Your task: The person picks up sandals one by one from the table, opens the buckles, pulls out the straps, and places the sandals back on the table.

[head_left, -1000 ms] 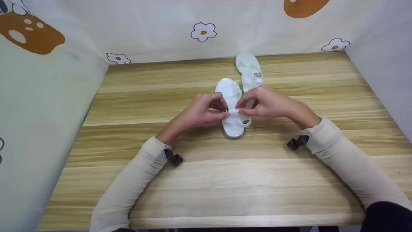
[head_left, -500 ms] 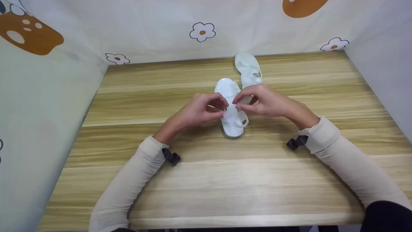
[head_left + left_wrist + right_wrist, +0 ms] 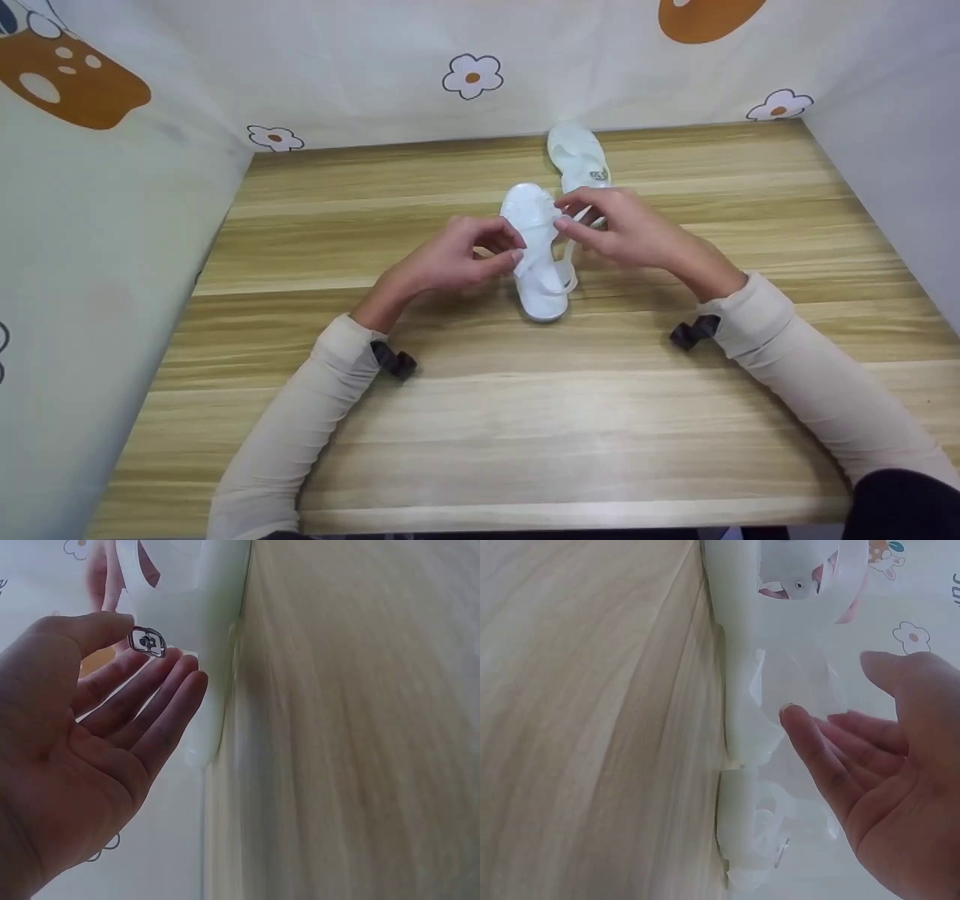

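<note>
A white sandal (image 3: 538, 292) with a T-shaped strap lies on the wooden table, toe end pointing away. My left hand (image 3: 469, 253) is at its left side, thumb and fingers apart. In the left wrist view, the left thumb tip overlaps the edge of a small metal buckle (image 3: 148, 641) on the sandal, with the fingers loosely extended below. My right hand (image 3: 626, 229) hovers by the sandal's right side, fingers relaxed and spread from the thumb, holding nothing. The ankle strap (image 3: 568, 274) loops out loose at the right.
A second white sandal (image 3: 577, 154) lies farther back, against the patterned backdrop (image 3: 360, 82), partly hidden by my right hand. The wooden table (image 3: 480, 420) stretches toward me. Pale walls (image 3: 892, 165) close in the sides.
Both hands first pinched the strap at the buckle, then loosened. My right hand has drawn away up and to the right; my left hand has shifted slightly left. The sandals stay in place.
</note>
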Demonstrator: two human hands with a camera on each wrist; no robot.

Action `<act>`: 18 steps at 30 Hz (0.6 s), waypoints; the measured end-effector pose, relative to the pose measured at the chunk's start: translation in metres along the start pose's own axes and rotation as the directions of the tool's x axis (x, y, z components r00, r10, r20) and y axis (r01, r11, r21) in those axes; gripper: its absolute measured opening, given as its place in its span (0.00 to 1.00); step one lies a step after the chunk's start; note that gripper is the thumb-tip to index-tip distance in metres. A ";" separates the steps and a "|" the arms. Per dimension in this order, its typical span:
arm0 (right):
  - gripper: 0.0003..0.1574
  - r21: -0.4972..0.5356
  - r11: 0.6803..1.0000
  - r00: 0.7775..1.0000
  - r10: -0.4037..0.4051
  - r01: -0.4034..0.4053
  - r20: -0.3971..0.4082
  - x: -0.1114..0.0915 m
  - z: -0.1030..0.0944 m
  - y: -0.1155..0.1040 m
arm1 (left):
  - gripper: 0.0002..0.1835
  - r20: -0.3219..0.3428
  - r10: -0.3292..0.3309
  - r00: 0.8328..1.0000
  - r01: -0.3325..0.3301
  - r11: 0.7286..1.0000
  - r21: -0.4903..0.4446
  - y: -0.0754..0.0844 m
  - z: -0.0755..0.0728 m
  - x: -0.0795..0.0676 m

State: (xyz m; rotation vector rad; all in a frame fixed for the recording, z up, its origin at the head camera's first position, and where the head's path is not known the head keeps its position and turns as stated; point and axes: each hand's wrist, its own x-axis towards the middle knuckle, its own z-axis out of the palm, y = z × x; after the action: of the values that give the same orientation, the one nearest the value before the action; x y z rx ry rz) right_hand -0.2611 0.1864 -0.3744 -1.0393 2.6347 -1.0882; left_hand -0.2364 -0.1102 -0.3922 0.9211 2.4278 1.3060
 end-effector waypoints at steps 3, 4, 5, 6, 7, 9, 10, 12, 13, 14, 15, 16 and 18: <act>0.26 0.014 0.997 0.997 0.072 -0.072 0.020 0.000 0.001 0.002 | 0.11 -0.020 -0.018 1.000 0.018 1.000 0.004 -0.001 0.000 0.000; 0.25 0.018 0.996 0.995 0.090 -0.091 0.031 0.000 0.001 0.003 | 0.12 -0.026 -0.038 0.999 0.038 0.999 -0.015 -0.002 0.000 0.001; 0.24 0.022 0.994 0.993 0.107 -0.108 0.042 0.000 0.002 0.003 | 0.13 -0.033 -0.061 0.998 0.060 0.998 -0.035 -0.002 0.000 0.001; 0.23 0.023 0.992 0.991 0.120 -0.121 0.051 0.000 0.003 0.004 | 0.13 -0.041 -0.085 0.996 0.082 0.995 -0.053 -0.002 0.000 0.001; 0.22 0.031 0.991 0.990 0.129 -0.131 0.061 0.000 0.004 0.005 | 0.14 -0.049 -0.111 0.993 0.108 0.992 -0.072 -0.002 0.001 0.002; 0.20 0.069 0.986 0.986 0.144 -0.150 0.086 0.000 0.006 0.007 | 0.14 -0.063 -0.164 0.984 0.156 0.982 -0.110 -0.002 0.002 0.002; 0.19 0.091 0.984 0.984 0.147 -0.156 0.098 0.000 0.007 0.008 | 0.13 -0.069 -0.186 0.980 0.176 0.975 -0.133 -0.002 0.003 0.002; 0.18 0.136 0.976 0.980 0.154 -0.171 0.126 -0.001 0.011 0.010 | 0.13 -0.081 -0.213 0.974 0.200 0.969 -0.146 -0.002 0.004 0.002; 0.19 0.159 0.972 0.978 0.154 -0.175 0.140 0.000 0.012 0.010 | 0.12 -0.084 -0.225 0.971 0.211 0.965 -0.153 -0.002 0.005 0.002; 0.20 0.177 0.968 0.976 0.154 -0.181 0.153 -0.001 0.014 0.011 | 0.12 -0.086 -0.235 0.968 0.219 0.962 -0.161 -0.002 0.006 0.003; 0.20 0.187 0.966 0.975 0.150 -0.180 0.164 0.000 0.015 0.010 | 0.12 -0.090 -0.243 0.966 0.226 0.960 -0.167 -0.002 0.007 0.003; 0.21 0.192 0.965 0.974 0.147 -0.179 0.173 0.000 0.016 0.010 | 0.12 -0.095 -0.252 0.963 0.233 0.957 -0.170 -0.001 0.008 0.003; 0.21 0.175 0.970 0.973 0.138 -0.170 0.182 -0.001 0.018 0.008 | 0.11 -0.106 -0.267 0.958 0.247 0.953 -0.173 0.000 0.009 0.004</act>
State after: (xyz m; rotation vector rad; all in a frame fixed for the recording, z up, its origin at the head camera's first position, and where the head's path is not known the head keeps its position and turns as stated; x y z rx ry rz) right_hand -0.2586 0.1800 -0.3932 -0.8328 2.3796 -1.1359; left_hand -0.2349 -0.1015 -0.3972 0.4736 2.3941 1.4706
